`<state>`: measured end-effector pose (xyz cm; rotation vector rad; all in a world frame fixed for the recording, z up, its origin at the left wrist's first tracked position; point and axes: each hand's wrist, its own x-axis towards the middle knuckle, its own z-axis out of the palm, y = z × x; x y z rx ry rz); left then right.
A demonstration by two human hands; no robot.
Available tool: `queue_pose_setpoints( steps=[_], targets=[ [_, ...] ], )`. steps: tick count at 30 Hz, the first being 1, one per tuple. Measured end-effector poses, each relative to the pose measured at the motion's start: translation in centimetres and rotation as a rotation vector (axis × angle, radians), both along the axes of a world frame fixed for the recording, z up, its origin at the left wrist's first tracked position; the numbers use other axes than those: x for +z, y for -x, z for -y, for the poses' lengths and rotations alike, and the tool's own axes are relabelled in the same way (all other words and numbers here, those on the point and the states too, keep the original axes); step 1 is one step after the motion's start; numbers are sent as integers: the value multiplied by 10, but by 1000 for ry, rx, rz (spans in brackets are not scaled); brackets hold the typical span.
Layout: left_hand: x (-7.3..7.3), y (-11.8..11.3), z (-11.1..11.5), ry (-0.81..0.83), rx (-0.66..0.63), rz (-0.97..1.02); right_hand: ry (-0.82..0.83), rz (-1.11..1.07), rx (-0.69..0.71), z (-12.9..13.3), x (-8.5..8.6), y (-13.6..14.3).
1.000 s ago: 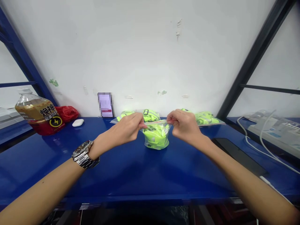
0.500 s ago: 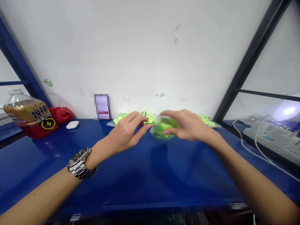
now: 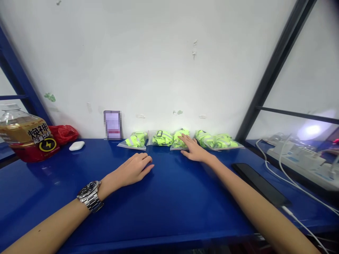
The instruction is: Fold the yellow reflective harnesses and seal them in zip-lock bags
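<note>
Several clear plastic bags with fluorescent yellow-green reflective cloth inside lie in a row along the wall. My right hand (image 3: 194,149) is open, its fingers spread over the middle bag (image 3: 178,141); the fingertips appear to touch it. To its right lie a bag (image 3: 203,137) and another bag (image 3: 225,141) close together. On the left are a bag (image 3: 162,138) and the leftmost bag (image 3: 136,140). My left hand (image 3: 134,168), with a metal watch (image 3: 90,194) on the wrist, holds nothing. Its fingers are loosely bent, thumb apart, low over the blue table (image 3: 159,208) in front of the leftmost bag.
A phone (image 3: 113,125) leans on the wall. Left of it are a white earbud case (image 3: 76,145), a red plastic bag (image 3: 65,134) and a large drink bottle (image 3: 26,134). At right lie a dark phone (image 3: 261,183) on a cable and a white power strip (image 3: 299,160).
My right hand has set down the bag it held by the wall and loosened its fingers. My left hand has drawn back toward me and left, away from the bags.
</note>
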<state>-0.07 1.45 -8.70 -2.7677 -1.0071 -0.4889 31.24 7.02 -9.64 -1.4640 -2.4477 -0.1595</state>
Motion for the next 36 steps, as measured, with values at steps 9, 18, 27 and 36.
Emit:
queue_pose_setpoints(
  steps=[9,18,27,36],
  targets=[
    [23,-22,-46,-260,115,35,-424,-166,-217,15,24,-37],
    [17,-93,-73,-118,427,-106,-344,-115,-28,18,7,-26],
    [32,-80,-50,-273,213,-121,-130,-160,-99,6,-3,-1],
    [11,-47,-70,-293,236,-216,-111,-321,130,-6,-4,2]
  ],
)
